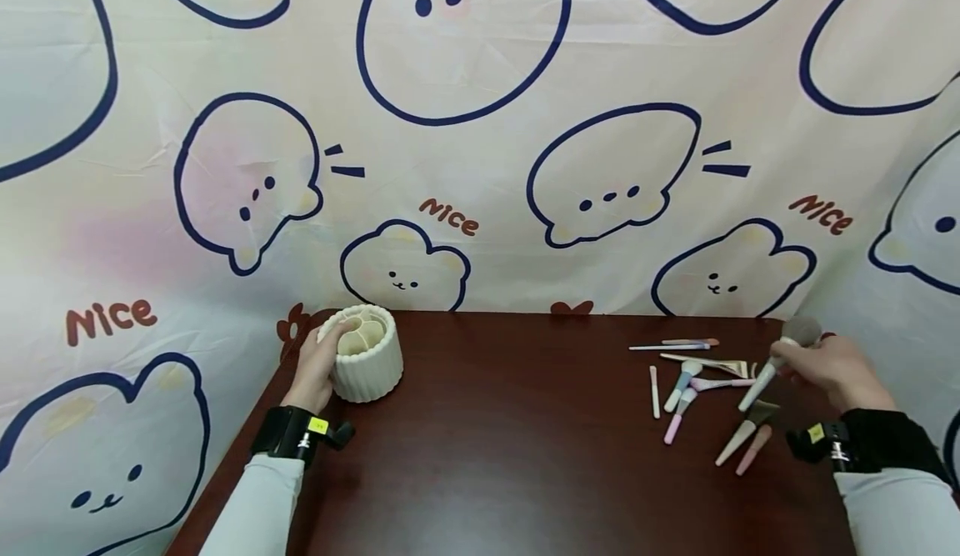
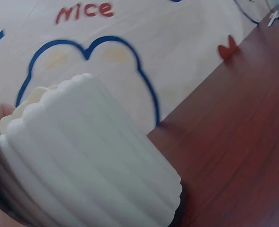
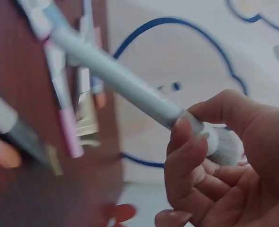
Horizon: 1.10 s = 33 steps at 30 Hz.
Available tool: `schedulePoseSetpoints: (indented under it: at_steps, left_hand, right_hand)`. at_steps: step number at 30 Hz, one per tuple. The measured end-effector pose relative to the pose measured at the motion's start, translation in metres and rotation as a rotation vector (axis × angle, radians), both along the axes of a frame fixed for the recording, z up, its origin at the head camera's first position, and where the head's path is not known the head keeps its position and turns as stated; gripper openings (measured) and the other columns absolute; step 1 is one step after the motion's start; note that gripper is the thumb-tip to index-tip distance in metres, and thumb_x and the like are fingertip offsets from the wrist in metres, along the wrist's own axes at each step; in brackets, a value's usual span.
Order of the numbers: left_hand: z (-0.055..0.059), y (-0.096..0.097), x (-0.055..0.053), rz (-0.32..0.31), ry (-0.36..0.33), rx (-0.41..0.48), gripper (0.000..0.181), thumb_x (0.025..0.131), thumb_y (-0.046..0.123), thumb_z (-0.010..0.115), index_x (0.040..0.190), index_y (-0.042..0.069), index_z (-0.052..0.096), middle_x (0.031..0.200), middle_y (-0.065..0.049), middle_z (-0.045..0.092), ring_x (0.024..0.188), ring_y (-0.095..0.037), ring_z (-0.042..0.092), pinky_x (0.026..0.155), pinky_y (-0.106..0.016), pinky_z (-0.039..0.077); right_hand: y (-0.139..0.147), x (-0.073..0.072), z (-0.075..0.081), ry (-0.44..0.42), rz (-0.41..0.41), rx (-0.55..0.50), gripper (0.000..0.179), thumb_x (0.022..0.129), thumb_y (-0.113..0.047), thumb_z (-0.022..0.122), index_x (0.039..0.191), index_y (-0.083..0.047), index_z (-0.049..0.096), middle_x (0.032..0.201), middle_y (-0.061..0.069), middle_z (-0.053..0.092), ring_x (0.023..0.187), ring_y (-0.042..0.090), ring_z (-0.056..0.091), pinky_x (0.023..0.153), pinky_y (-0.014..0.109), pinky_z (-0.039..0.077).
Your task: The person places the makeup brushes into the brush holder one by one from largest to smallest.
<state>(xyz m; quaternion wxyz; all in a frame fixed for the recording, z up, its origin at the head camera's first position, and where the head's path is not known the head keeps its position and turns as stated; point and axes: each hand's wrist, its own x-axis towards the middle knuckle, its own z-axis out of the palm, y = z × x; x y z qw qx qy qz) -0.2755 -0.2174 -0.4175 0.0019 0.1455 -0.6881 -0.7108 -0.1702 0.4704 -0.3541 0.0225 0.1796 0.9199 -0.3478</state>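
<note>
My left hand (image 1: 313, 368) grips a white ribbed brush holder (image 1: 369, 373) by its left rim, thumb over the top edge. Cream-coloured dividers split the inside of the holder. The left wrist view shows the holder's fluted side (image 2: 92, 156) large, with part of the hand at the far left. On the right, my right hand (image 1: 840, 370) pinches a makeup brush (image 3: 125, 87) near its bristle end, between thumb and fingers. The brush's fluffy grey head (image 1: 801, 331) points up and its pale handle slants down to the left, above the table.
Several makeup brushes lie loosely on the right of the dark wooden table (image 1: 487, 456), including a pink-handled brush (image 1: 673, 429), a white-handled brush (image 1: 735, 443) and a flat gold-tipped brush (image 1: 712, 363). A cartoon-printed cloth (image 1: 495, 164) hangs along the back and sides.
</note>
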Motion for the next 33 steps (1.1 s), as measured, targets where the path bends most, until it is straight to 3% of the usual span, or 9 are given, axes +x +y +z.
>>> schedulePoseSetpoints:
  at_steps: [5,10,17,22,25,33]
  left_hand:
    - [-0.002,0.032,-0.002,-0.032,0.05,0.023,0.07,0.093,0.035,0.072,0.15,0.007,0.042,0.151,-0.01,0.042,0.129,-0.024,0.043,0.108,-0.04,0.037]
    - [-0.007,0.078,-0.003,-0.101,0.093,0.022,0.065,0.089,0.033,0.076,0.142,0.006,0.05,0.145,-0.009,0.05,0.127,-0.023,0.047,0.108,-0.039,0.038]
    - [-0.009,0.138,0.008,-0.228,0.104,0.014,0.064,0.084,0.041,0.08,0.136,0.012,0.057,0.142,-0.007,0.055,0.129,-0.024,0.05,0.11,-0.042,0.039]
    - [-0.009,0.174,0.017,-0.316,0.074,-0.01,0.066,0.084,0.045,0.079,0.138,0.015,0.057,0.144,-0.006,0.054,0.133,-0.025,0.048,0.112,-0.046,0.039]
    - [-0.01,0.193,0.023,-0.38,0.073,-0.011,0.063,0.086,0.045,0.077,0.138,0.016,0.057,0.145,-0.006,0.054,0.133,-0.025,0.048,0.111,-0.048,0.039]
    - [-0.015,0.227,0.04,-0.477,0.086,-0.014,0.062,0.086,0.049,0.077,0.138,0.02,0.058,0.14,-0.002,0.057,0.13,-0.024,0.051,0.109,-0.048,0.042]
  right_hand:
    - [-0.032,0.0,0.024,0.183,-0.001,0.085,0.058,0.102,-0.044,0.055,0.091,0.011,0.07,0.081,0.011,0.066,0.078,0.027,0.051,0.058,0.033,0.041]
    - [-0.077,-0.003,0.049,0.349,0.03,0.112,0.059,0.101,-0.048,0.059,0.111,0.01,0.067,0.089,0.016,0.069,0.085,0.028,0.052,0.061,0.034,0.036]
    - [-0.13,-0.005,0.074,0.472,0.125,0.1,0.05,0.098,-0.046,0.066,0.113,0.001,0.071,0.101,0.018,0.069,0.088,0.024,0.051,0.066,0.033,0.042]
    - [-0.156,-0.004,0.082,0.565,0.184,0.064,0.04,0.095,-0.04,0.073,0.11,-0.003,0.074,0.093,0.011,0.073,0.081,0.015,0.06,0.063,0.029,0.047]
    - [-0.172,-0.003,0.083,0.62,0.223,0.021,0.034,0.094,-0.035,0.075,0.108,-0.005,0.075,0.089,0.008,0.072,0.077,0.016,0.06,0.06,0.028,0.048]
    - [-0.216,-0.006,0.081,0.664,0.36,-0.229,0.034,0.093,-0.024,0.078,0.122,-0.008,0.072,0.099,0.004,0.075,0.085,0.016,0.07,0.07,0.025,0.058]
